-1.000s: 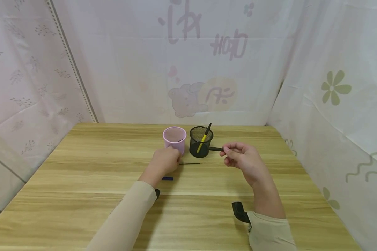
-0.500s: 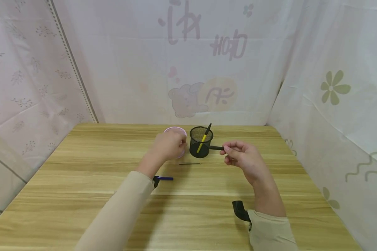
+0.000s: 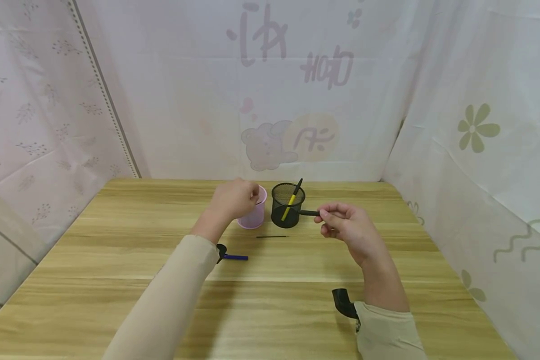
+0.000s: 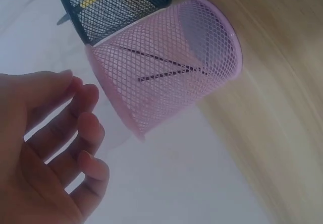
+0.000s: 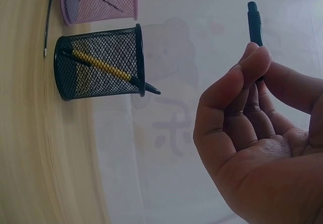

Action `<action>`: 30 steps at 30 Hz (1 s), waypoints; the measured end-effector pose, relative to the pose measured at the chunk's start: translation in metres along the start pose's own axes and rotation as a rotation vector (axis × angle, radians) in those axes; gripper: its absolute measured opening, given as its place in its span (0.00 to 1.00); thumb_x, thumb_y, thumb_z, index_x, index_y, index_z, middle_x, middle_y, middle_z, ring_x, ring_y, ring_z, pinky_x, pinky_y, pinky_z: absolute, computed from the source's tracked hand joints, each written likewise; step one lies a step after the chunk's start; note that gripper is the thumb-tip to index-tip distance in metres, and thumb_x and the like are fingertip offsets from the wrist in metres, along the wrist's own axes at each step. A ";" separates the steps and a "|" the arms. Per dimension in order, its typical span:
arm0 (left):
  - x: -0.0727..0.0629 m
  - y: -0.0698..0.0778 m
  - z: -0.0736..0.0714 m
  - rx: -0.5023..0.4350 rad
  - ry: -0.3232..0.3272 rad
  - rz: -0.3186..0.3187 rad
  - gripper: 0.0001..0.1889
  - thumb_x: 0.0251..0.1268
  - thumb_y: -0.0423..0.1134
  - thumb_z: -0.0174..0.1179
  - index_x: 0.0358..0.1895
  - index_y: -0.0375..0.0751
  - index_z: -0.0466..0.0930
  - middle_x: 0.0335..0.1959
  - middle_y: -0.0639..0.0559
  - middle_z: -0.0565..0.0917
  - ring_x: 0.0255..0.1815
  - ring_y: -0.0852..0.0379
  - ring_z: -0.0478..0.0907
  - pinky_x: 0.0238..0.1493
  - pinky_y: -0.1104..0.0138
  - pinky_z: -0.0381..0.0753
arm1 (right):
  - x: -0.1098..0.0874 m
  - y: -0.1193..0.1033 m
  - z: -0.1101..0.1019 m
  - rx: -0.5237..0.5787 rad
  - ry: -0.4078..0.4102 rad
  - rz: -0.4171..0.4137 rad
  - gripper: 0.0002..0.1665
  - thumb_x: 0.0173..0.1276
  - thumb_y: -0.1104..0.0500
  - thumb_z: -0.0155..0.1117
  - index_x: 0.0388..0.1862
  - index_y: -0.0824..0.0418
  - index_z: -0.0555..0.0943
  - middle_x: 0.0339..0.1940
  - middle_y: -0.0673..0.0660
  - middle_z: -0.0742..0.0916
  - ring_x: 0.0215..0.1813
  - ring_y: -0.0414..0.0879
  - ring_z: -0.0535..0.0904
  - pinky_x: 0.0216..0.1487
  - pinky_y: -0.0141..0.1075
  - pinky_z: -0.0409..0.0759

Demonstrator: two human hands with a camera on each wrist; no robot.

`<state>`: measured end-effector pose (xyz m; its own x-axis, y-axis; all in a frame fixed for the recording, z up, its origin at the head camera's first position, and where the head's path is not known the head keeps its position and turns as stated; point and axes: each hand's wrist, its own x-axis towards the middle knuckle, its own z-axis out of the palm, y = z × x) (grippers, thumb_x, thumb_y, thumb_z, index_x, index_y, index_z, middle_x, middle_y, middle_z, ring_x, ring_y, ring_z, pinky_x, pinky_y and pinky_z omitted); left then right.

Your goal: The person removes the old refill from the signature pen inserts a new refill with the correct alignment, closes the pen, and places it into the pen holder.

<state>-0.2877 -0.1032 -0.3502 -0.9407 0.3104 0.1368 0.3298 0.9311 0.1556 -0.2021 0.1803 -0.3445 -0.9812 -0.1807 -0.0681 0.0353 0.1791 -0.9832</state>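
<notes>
My left hand [image 3: 234,200] is over the rim of a pink mesh pen cup [image 3: 251,220], fingers loosely bent and holding nothing. Through the mesh in the left wrist view, two thin dark pen refills [image 4: 166,74] lie crossed inside the cup. Thumb and fingertips of my right hand [image 3: 350,229] pinch a black pen barrel [image 5: 255,24], which points left toward the black mesh cup [image 3: 276,214]. A yellow and black pen [image 3: 298,187] leans in that black cup. On the table in front of the cups lies another thin refill [image 3: 272,236].
A blue pen-like stick [image 3: 237,258] lies on the wooden table [image 3: 279,310], partly hidden by the left wrist's black camera mount. Another black mount [image 3: 343,302] sticks out from the right sleeve. Patterned white curtains [image 3: 198,100] enclose the table's back and sides.
My left hand has moved from the front of the pink cup up over its rim, then slightly left, uncovering the cup's front. The right hand stays still with the pen barrel.
</notes>
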 end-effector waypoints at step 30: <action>0.007 0.002 -0.004 0.189 -0.216 -0.011 0.10 0.73 0.33 0.56 0.32 0.50 0.82 0.37 0.51 0.86 0.39 0.51 0.80 0.45 0.53 0.85 | -0.001 0.001 0.000 -0.009 0.005 0.006 0.19 0.84 0.60 0.59 0.62 0.73 0.76 0.38 0.45 0.90 0.36 0.41 0.83 0.47 0.33 0.86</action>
<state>-0.2937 -0.1002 -0.3451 -0.9458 0.3149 -0.0791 0.3181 0.9475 -0.0316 -0.2011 0.1812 -0.3455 -0.9819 -0.1749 -0.0734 0.0398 0.1885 -0.9813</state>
